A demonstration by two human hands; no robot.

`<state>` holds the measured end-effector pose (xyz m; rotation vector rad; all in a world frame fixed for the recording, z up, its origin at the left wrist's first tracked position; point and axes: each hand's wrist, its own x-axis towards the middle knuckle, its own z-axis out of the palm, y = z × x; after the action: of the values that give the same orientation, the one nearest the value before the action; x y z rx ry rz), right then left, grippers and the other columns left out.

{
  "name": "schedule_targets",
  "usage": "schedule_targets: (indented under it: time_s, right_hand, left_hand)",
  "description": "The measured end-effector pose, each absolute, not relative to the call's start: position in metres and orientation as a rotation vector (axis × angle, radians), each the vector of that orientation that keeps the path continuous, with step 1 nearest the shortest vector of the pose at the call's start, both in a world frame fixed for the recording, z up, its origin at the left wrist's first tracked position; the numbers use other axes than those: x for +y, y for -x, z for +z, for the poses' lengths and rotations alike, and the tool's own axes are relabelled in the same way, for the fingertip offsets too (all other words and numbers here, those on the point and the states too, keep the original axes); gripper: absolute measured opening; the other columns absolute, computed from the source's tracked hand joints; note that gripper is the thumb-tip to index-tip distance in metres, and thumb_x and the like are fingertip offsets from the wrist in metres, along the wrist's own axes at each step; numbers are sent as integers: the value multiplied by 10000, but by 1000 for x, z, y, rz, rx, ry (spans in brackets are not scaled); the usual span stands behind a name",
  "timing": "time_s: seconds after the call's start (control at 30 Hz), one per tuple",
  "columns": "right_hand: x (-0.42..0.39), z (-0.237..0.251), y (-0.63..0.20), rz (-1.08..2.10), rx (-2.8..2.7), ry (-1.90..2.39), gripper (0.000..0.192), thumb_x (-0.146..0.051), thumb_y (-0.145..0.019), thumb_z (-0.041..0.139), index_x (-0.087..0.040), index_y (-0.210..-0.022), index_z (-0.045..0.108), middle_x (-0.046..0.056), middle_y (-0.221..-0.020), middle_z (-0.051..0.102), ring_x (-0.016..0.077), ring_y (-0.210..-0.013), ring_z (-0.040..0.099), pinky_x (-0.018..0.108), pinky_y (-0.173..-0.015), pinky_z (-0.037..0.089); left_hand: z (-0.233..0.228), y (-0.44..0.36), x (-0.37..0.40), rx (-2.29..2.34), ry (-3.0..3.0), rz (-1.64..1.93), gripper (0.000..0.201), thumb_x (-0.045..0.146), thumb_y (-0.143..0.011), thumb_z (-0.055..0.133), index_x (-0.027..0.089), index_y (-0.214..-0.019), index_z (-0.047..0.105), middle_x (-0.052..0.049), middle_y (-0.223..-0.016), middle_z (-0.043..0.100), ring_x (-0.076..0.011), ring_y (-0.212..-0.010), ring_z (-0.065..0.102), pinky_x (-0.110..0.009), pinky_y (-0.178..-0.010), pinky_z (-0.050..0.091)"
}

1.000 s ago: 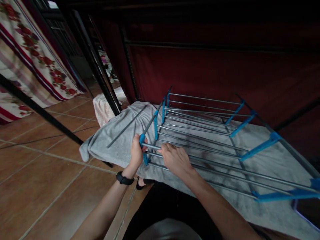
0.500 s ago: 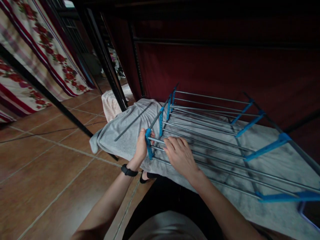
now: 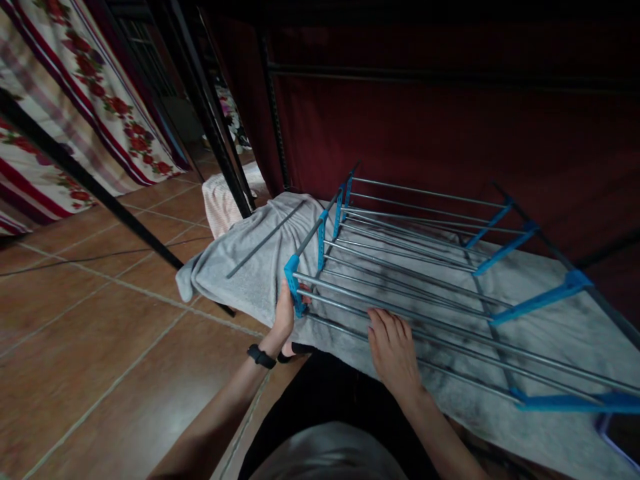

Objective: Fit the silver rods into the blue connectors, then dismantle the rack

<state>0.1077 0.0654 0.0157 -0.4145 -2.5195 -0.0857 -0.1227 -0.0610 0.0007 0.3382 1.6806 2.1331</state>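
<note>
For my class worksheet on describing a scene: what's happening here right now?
A person is handling a metal rack with blue plastic side brackets, which lies on a grey towel. The left hand grips the nearest blue bracket at the rack's end. The right hand rests flat on the nearest rods. A loose rod lies on the towel beside the rack.

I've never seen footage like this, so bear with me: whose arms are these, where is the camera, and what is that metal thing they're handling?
The camera sits on a person's head, looking down at their own bare arms. The left hand, with a black wristband, grips the blue plastic end bracket of a rack of thin grey metal rods with blue plastic crosspieces. The right hand rests flat on the nearest rods, fingers spread. The rack lies on a grey towel covering a raised surface, above a brown tiled floor.
</note>
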Motion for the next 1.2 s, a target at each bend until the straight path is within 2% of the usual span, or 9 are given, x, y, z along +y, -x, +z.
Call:
schedule_targets:
  time_s: [0.17, 0.4, 0.57, 0.67, 0.77, 0.87, 1.0, 1.1, 1.2]
  right_hand:
    - [73, 26, -100, -129, -2584, 465, 234, -204, -991, 518, -172, -1184, 645, 68, -957, 708, 205, -857, 607, 375, -833, 432]
    - [73, 24, -94, -101, -2556, 482, 195, -188, -980, 535, -201, -1116, 675, 55, -913, 712, 187, -810, 618, 351, -761, 425]
    - [69, 23, -98, -41, -2511, 429, 287, -174, -991, 489, -182, -1244, 624, 84, -1092, 708, 208, -940, 631, 380, -856, 450]
    - [58, 19, -110, 38, -2429, 300, 366, -95, -975, 424, -187, -1285, 596, 93, -1210, 674, 223, -1085, 615, 402, -955, 455]
    - [44, 5, -127, 170, -2409, 214, 411, -40, -933, 395, -225, -1214, 631, 58, -1128, 697, 192, -1032, 641, 364, -936, 499]
    - [42, -22, -139, 257, -2520, 263, 460, -1, -876, 398, -258, -1159, 655, 27, -1109, 705, 177, -964, 667, 343, -890, 552]
    - [67, -60, -142, 221, -2537, 528, 465, -18, -882, 420, -257, -1221, 630, 55, -1160, 694, 205, -1044, 673, 373, -900, 586]
    - [97, -74, -133, 205, -2425, 693, 474, -33, -902, 405, -249, -1283, 587, 79, -1180, 685, 220, -1091, 664, 406, -906, 589]
    - [128, -77, -108, 248, -2351, 752, 512, -46, -901, 390, -250, -1340, 553, 98, -1309, 623, 235, -1209, 601, 449, -976, 553]
  left_hand:
    - [0, 124, -57, 1747, -449, 2104, 648, 767, -882, 326, 219, -595, 521, -18, -477, 507, -142, -476, 466, -267, -502, 396]
    - [0, 123, -52, 1769, -363, 2157, 604, 722, -903, 359, 224, -573, 447, 19, -436, 425, -123, -435, 395, -251, -475, 361]
    - [-6, 129, -56, 1693, -318, 2109, 601, 711, -893, 386, 197, -633, 557, -14, -501, 543, -138, -490, 496, -254, -510, 430]
    - [-16, 144, -61, 1638, -280, 2095, 468, 612, -847, 541, 184, -664, 590, -15, -575, 599, -139, -536, 546, -253, -549, 473]
    - [-22, 165, -60, 1697, -293, 2053, 298, 447, -757, 695, 172, -675, 612, -6, -609, 616, -134, -552, 556, -244, -556, 478]
    - [-21, 186, -45, 1690, -339, 2012, 225, 370, -743, 732, 174, -700, 631, -12, -649, 638, -140, -568, 572, -240, -545, 468]
    - [-15, 210, -12, 1774, -415, 1981, 90, 171, -719, 750, 164, -757, 668, -21, -715, 657, -148, -677, 619, -225, -632, 486]
    - [-17, 222, 8, 1830, -551, 1906, 223, 114, -680, 748, 157, -893, 699, -58, -902, 710, -191, -878, 652, -238, -754, 507]
    - [-25, 233, 24, 1832, -790, 1741, 390, 249, -683, 768, 195, -1059, 678, -64, -1144, 707, -255, -1135, 616, -286, -922, 503]
